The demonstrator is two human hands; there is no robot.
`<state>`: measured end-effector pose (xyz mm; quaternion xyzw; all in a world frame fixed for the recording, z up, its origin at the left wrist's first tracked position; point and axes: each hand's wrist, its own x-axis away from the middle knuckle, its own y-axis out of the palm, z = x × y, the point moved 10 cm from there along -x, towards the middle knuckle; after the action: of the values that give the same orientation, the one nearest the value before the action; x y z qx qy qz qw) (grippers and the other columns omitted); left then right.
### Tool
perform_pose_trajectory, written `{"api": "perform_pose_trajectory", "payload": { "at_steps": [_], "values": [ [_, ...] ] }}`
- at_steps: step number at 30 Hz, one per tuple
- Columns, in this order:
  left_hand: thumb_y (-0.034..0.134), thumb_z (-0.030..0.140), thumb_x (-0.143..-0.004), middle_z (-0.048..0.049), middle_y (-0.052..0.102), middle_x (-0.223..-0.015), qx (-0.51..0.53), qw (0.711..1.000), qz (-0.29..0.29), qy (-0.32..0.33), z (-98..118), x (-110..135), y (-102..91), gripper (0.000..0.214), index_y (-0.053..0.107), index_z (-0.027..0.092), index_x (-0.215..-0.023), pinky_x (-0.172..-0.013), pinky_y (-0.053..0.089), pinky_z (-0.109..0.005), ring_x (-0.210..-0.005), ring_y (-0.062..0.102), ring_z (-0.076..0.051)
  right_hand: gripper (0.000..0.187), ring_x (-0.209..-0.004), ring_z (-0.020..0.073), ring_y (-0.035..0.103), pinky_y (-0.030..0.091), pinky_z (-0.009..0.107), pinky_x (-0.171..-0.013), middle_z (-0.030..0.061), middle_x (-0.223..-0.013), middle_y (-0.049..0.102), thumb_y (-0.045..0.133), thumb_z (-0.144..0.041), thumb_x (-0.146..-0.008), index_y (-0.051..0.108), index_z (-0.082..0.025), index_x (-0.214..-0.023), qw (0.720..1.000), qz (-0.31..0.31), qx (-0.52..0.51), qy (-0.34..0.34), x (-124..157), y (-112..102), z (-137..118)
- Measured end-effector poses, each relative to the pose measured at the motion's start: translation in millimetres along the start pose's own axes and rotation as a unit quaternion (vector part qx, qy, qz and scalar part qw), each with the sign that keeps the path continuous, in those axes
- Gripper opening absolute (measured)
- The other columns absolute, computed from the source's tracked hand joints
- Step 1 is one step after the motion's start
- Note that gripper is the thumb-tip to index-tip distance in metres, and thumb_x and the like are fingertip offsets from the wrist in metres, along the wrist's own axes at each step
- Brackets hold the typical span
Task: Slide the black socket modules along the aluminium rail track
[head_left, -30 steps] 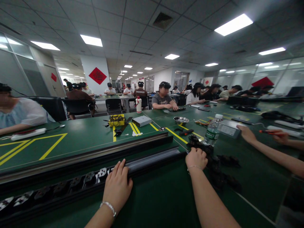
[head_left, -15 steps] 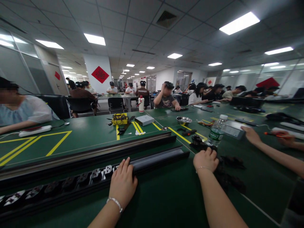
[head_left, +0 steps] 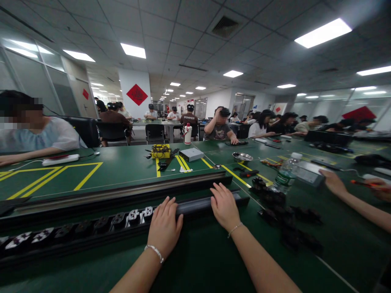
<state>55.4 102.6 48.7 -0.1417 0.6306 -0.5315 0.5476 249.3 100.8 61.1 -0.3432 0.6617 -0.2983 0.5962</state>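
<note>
A long black channel rail [head_left: 200, 205] lies across the green table in front of me, with a row of black-and-silver modules [head_left: 117, 221] seated in its left part. My left hand [head_left: 165, 223] rests over the rail at the right end of that row, fingers stretched forward. Farther right along the same rail is my right hand [head_left: 225, 207], its fingers extended over the channel near its right end. Nothing shows in either hand, though the undersides of the fingers are hidden. Loose black parts [head_left: 276, 200] are heaped to the right of my right hand.
Behind lies a second, similar rail [head_left: 122, 194]. A water bottle [head_left: 286, 174] stands by the heap, near a grey box [head_left: 308, 173] touched by another person's hand [head_left: 334, 183]. Farther back are a metal bowl [head_left: 242, 157], a yellow box with cables [head_left: 161, 151] and a white-grey box [head_left: 191, 154].
My right hand has moved left from the heap of black parts to the rail. My left hand stays at the end of the module row. The view has shifted slightly.
</note>
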Motion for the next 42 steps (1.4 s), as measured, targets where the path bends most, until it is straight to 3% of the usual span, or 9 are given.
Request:
{"api": "perform_pose_trajectory", "payload": {
  "at_steps": [4, 7, 11, 14, 19, 24, 27, 31, 42],
  "values": [
    [0.040, 0.027, -0.083, -0.0073, 0.054, -0.124, -0.012, 0.998, 0.057, -0.016, -13.0, -5.1, -23.0, 0.027, 0.055, 0.019, -0.104, -0.102, 0.028, -0.041, -0.125, 0.035, -0.022, 0.041, -0.119, 0.0165, 0.041, 0.026, 0.037, -0.101, 0.0026, -0.124, 0.053, 0.026, -0.027, -0.088, 0.053, -0.022, -0.117, 0.995, -0.079, -0.062, -0.019, 6.6, 27.3, -13.6],
    [0.039, 0.027, -0.083, -0.0081, 0.054, -0.123, -0.035, 0.995, 0.075, -0.058, -44.5, -6.3, -36.0, 0.027, 0.054, 0.018, -0.103, -0.101, 0.031, -0.039, -0.123, 0.038, -0.022, 0.041, -0.120, 0.0164, 0.040, 0.026, 0.037, -0.100, 0.0030, -0.125, 0.052, 0.027, -0.026, -0.087, 0.052, -0.022, -0.119, 0.993, -0.094, -0.072, -0.012, 8.0, 30.6, -7.8],
    [0.038, 0.034, -0.083, -0.0083, 0.058, -0.114, -0.060, 0.995, 0.028, -0.080, -93.8, 2.8, -42.7, 0.030, 0.055, 0.016, -0.101, -0.100, 0.033, -0.035, -0.113, 0.047, -0.021, 0.041, -0.120, 0.0165, 0.040, 0.025, 0.037, -0.100, 0.0021, -0.124, 0.053, 0.028, -0.023, -0.084, 0.054, -0.023, -0.117, 0.994, -0.089, -0.067, 0.011, 6.8, 30.7, -3.5],
    [0.040, 0.037, -0.081, -0.0066, 0.059, -0.115, -0.079, 0.994, 0.008, -0.076, -112.4, 17.4, -48.7, 0.032, 0.056, 0.018, -0.102, -0.100, 0.033, -0.038, -0.118, 0.043, -0.022, 0.041, -0.120, 0.0178, 0.040, 0.024, 0.037, -0.101, 0.0028, -0.123, 0.054, 0.030, -0.021, -0.083, 0.055, -0.020, -0.115, 0.993, -0.089, -0.059, 0.041, 3.7, 34.0, -5.9],
    [0.040, 0.032, -0.082, -0.0066, 0.054, -0.122, -0.090, 0.994, 0.018, -0.052, -100.7, 28.9, -53.0, 0.037, 0.051, 0.019, -0.115, -0.101, 0.031, -0.038, -0.121, 0.040, -0.022, 0.040, -0.121, 0.0263, 0.038, 0.029, 0.038, -0.097, 0.0136, -0.119, 0.055, 0.036, -0.023, -0.080, 0.057, -0.009, -0.111, 0.988, -0.083, -0.047, 0.119, -0.9, 36.5, -35.9],
    [0.039, 0.030, -0.083, -0.0065, 0.055, -0.120, -0.096, 0.995, 0.004, -0.035, -91.7, 27.2, -47.7, 0.031, 0.055, 0.020, -0.108, -0.100, 0.030, -0.037, -0.117, 0.042, -0.022, 0.038, -0.119, 0.0186, 0.039, 0.023, 0.038, -0.099, -0.0005, -0.123, 0.053, 0.038, -0.025, -0.081, 0.051, -0.028, -0.117, 0.978, -0.103, -0.176, -0.049, 12.8, 31.8, -141.0],
    [0.039, 0.029, -0.083, -0.0047, 0.057, -0.115, -0.094, 0.995, 0.012, -0.043, -92.3, 27.6, -47.0, 0.029, 0.056, 0.022, -0.105, -0.099, 0.030, -0.037, -0.113, 0.045, -0.021, 0.037, -0.123, 0.0172, 0.033, 0.011, 0.042, -0.103, -0.0049, -0.126, 0.049, 0.041, -0.028, -0.082, 0.050, -0.037, -0.116, 0.965, -0.124, -0.184, -0.142, 28.3, 28.5, -179.1],
    [0.041, 0.030, -0.082, -0.0023, 0.060, -0.109, -0.084, 0.993, 0.034, -0.079, -95.2, 27.2, -45.0, 0.024, 0.058, 0.025, -0.099, -0.094, 0.032, -0.039, -0.105, 0.049, -0.021, 0.039, -0.121, 0.0161, 0.033, 0.012, 0.038, -0.102, -0.0026, -0.126, 0.048, 0.041, -0.028, -0.082, 0.047, -0.035, -0.119, 0.958, -0.157, -0.179, -0.159, 33.8, 33.9, -180.6],
    [0.042, 0.029, -0.081, 0.0000, 0.062, -0.103, -0.081, 0.988, 0.049, -0.119, -98.2, 24.6, -43.6, 0.020, 0.059, 0.027, -0.092, -0.090, 0.030, -0.038, -0.100, 0.050, -0.021, 0.039, -0.110, 0.0154, 0.040, 0.015, 0.035, -0.099, -0.0014, -0.118, 0.053, 0.047, -0.027, -0.078, 0.047, -0.033, -0.117, 0.955, -0.156, -0.191, -0.164, 31.0, 33.3, -180.1]
  ]
}}
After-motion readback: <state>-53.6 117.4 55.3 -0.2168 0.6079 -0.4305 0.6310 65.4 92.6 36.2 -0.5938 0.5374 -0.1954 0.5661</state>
